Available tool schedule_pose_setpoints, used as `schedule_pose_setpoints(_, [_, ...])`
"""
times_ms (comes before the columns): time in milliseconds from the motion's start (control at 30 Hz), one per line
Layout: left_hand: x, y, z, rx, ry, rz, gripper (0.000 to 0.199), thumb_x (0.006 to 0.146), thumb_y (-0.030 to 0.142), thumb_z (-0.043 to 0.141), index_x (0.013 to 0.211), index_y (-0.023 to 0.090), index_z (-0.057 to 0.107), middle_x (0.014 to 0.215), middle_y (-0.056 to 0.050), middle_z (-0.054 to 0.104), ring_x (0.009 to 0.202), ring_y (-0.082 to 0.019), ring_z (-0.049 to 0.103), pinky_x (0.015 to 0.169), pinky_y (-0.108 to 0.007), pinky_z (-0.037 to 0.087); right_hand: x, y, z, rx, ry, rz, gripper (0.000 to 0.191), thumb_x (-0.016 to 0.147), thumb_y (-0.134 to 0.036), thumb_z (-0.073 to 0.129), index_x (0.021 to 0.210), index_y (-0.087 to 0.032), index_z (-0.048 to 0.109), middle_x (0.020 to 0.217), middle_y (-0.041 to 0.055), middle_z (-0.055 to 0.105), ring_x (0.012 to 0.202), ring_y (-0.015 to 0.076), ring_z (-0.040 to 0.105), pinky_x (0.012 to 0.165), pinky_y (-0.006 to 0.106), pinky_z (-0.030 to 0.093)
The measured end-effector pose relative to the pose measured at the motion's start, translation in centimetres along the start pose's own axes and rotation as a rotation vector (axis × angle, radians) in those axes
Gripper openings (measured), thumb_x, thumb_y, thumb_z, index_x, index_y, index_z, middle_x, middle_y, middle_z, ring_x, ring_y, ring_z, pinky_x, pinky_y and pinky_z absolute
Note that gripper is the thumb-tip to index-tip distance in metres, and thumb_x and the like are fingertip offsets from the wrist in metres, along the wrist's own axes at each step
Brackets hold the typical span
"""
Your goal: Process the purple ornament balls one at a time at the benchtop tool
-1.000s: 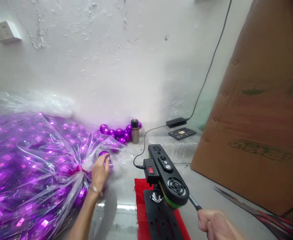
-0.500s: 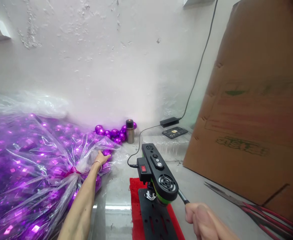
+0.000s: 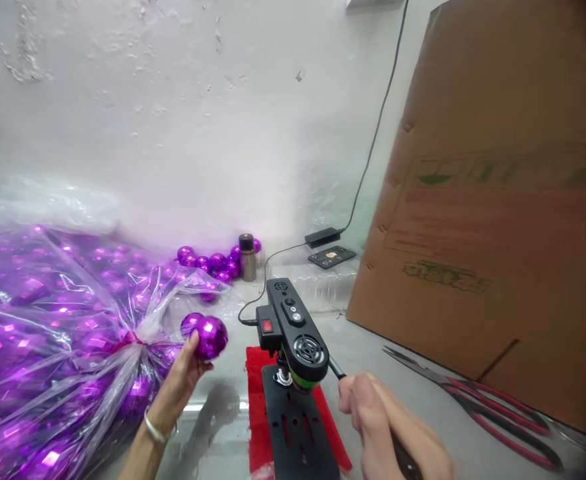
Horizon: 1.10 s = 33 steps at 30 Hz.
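Note:
My left hand (image 3: 185, 373), with a pale bracelet at the wrist, grips a shiny purple faceted ball (image 3: 211, 338). A second purple ball (image 3: 191, 324) sits against it, partly hidden. My right hand (image 3: 380, 423) is wrapped around a black-handled tool (image 3: 405, 457) with a thin metal shaft. The shaft's far end is hidden at the head of a black machine (image 3: 300, 327). This machine has round vents and a red switch, and stands over a black slotted plate (image 3: 300, 427) on a red cloth (image 3: 256, 413).
A tied clear plastic bag (image 3: 73, 320) full of purple balls fills the left. More purple balls (image 3: 217, 261) lie by a small bottle (image 3: 247, 257). Behind are a power adapter (image 3: 323, 237) and a phone-like slab (image 3: 331, 257). Red-handled scissors (image 3: 477, 400) lie before a large cardboard box (image 3: 473, 220).
My left hand has drawn back from beside the bag toward me, bringing purple balls with it. My right hand keeps hold of the tool. The view has shifted slightly to the right.

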<state>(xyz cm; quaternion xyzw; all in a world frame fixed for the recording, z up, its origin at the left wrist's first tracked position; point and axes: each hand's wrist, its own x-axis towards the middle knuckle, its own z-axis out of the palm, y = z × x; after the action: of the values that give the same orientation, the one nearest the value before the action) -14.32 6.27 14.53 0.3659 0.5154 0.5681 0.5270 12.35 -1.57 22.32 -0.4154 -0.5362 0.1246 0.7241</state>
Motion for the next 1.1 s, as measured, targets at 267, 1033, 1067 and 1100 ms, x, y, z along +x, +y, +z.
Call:
schedule_pose_setpoints(267, [-5.7,-9.0,5.0,0.147,-0.128,-0.023,0.102,0.072,0.069,0.087,0.153,0.018,0.052,0.159,-0.019,0.062,0.152,-0.04,0.052,0.132,-0.053,0.037,1.6,0.2,-1.6,-0.105,-0.21,-0.18,0.033,0.106,-0.009,0.048,0.076,-0.023,0.046,0.064,-0.0059,0.047,0.054,0.0073,0.047,0.052,0.021,0.038])
schedule_pose_setpoints(1033, [-6.1,-13.4,8.8,0.765,-0.262,0.357,0.085,0.072,0.026,0.083,0.152,0.016,0.056,0.151,-0.021,0.063,0.144,-0.042,0.058,0.122,-0.061,0.049,0.7,0.4,-1.2,-0.038,-0.154,-0.117,0.035,0.109,-0.012,0.047,0.076,-0.022,0.046,0.065,-0.0059,0.044,0.054,0.0074,0.043,0.052,0.024,0.031])
schedule_pose_setpoints(1067, [-6.1,-13.4,9.0,0.784,-0.258,0.36,0.084,0.072,0.026,0.083,0.151,0.016,0.057,0.149,-0.021,0.063,0.144,-0.043,0.059,0.122,-0.062,0.049,0.7,0.4,-1.2,-0.036,-0.152,-0.114,0.035,0.109,-0.012,0.047,0.076,-0.022,0.046,0.065,-0.0058,0.044,0.055,0.0074,0.043,0.052,0.024,0.031])
schedule_pose_setpoints(1100, [-6.0,-13.5,9.2,0.797,-0.247,0.369,0.083,0.071,0.027,0.083,0.15,0.016,0.059,0.148,-0.021,0.064,0.143,-0.043,0.059,0.121,-0.062,0.049,0.7,0.4,-1.2,-0.034,-0.152,-0.11,0.035,0.109,-0.012,0.048,0.075,-0.022,0.046,0.065,-0.0057,0.044,0.055,0.0075,0.043,0.052,0.024,0.031])
